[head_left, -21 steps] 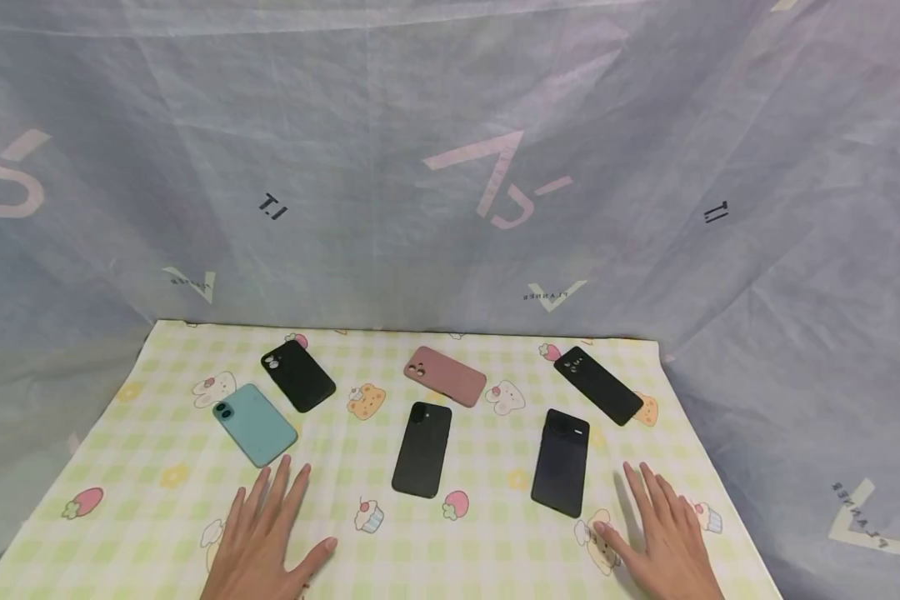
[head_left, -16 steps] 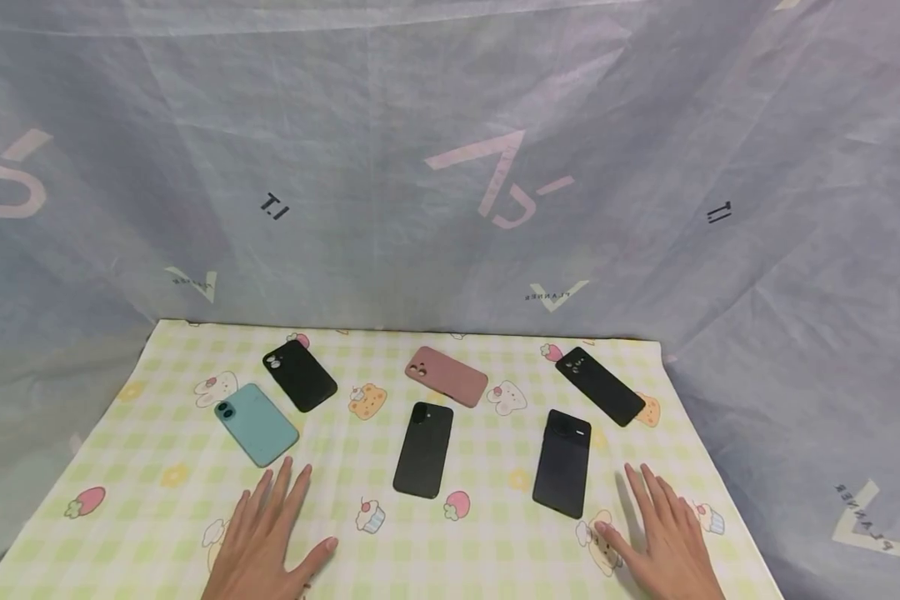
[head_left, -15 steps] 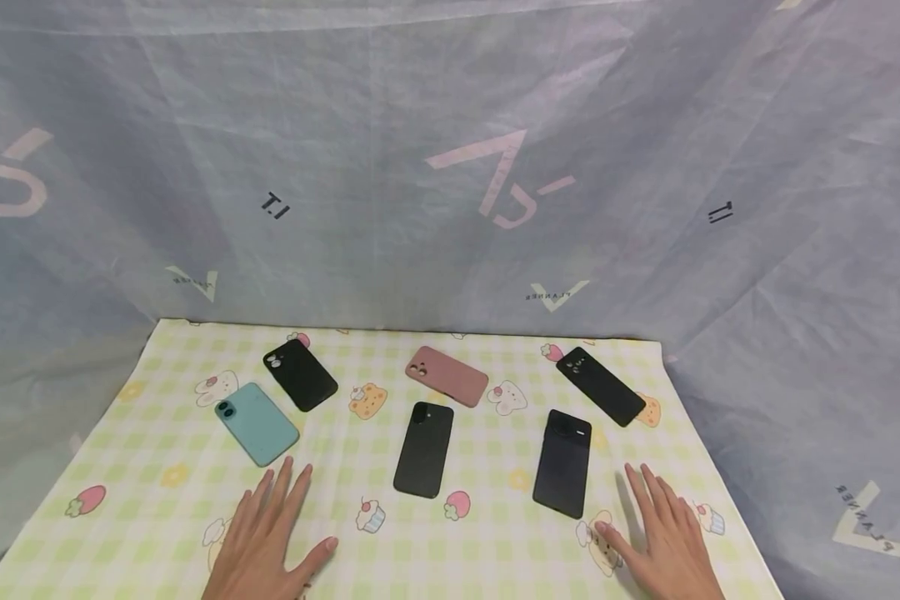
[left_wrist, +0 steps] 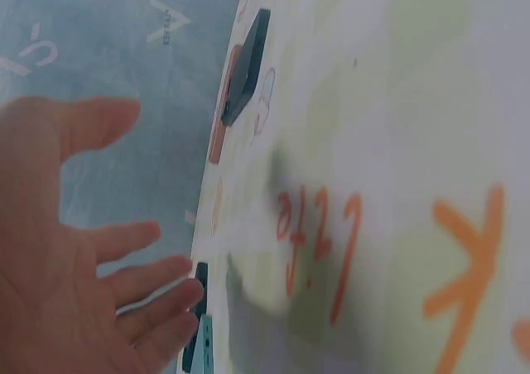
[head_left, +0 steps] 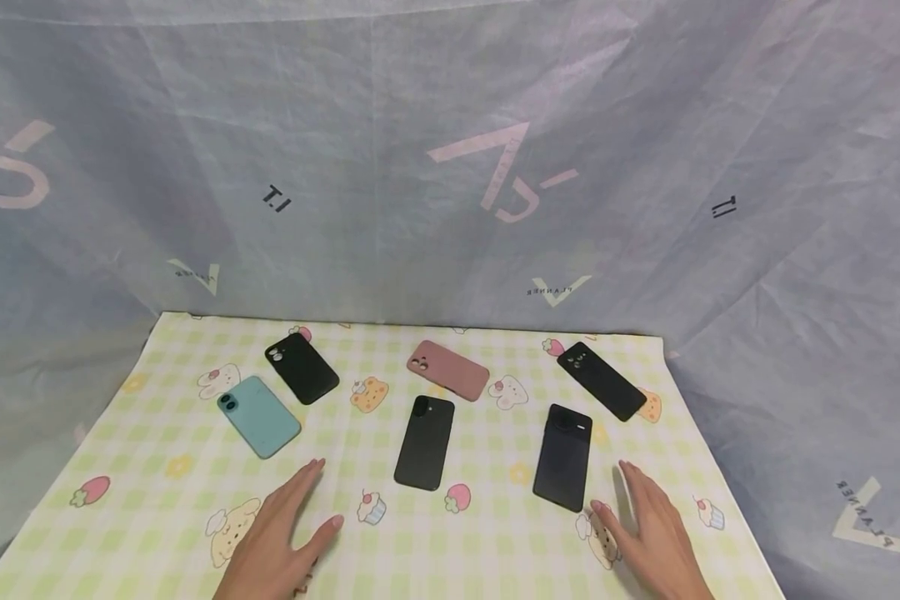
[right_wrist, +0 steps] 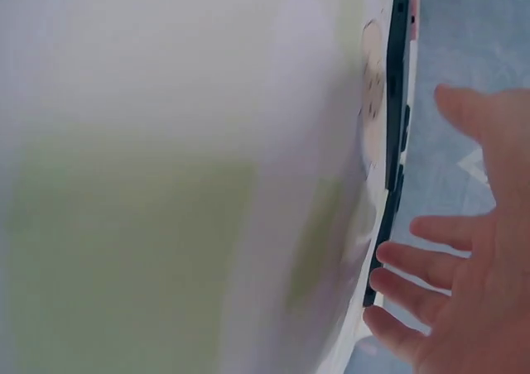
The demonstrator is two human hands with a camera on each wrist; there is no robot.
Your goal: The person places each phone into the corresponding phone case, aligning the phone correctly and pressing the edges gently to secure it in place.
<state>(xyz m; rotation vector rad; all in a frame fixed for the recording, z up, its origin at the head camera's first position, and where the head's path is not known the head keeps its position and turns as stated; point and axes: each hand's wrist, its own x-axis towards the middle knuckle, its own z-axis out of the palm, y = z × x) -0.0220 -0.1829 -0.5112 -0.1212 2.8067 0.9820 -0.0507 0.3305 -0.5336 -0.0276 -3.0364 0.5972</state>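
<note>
My left hand (head_left: 279,533) hovers over the near left of the table, palm turned inward, fingers nearly straight and holding nothing. A teal phone (head_left: 259,417) lies just beyond it, with a black phone case (head_left: 302,368) behind. In the middle a black phone (head_left: 424,443) lies in front of a pink phone case (head_left: 448,370). My right hand (head_left: 654,533), likewise turned on its side and holding nothing, is nearest to a dark phone (head_left: 562,457) on its left. Another black phone case (head_left: 602,381) lies at the back right. In the right wrist view the fingers (right_wrist: 422,262) are relaxed and apart.
A green-and-white checked cloth (head_left: 495,550) printed with cartoon animals, cupcakes and strawberries covers the table. Grey printed fabric (head_left: 345,167) hangs behind the table's back edge and along its sides.
Both hands have turned from palm-down with spread fingers to palms facing inward, thumbs toward the middle. The head view has shifted slightly. The phones and cases lie where they were.
</note>
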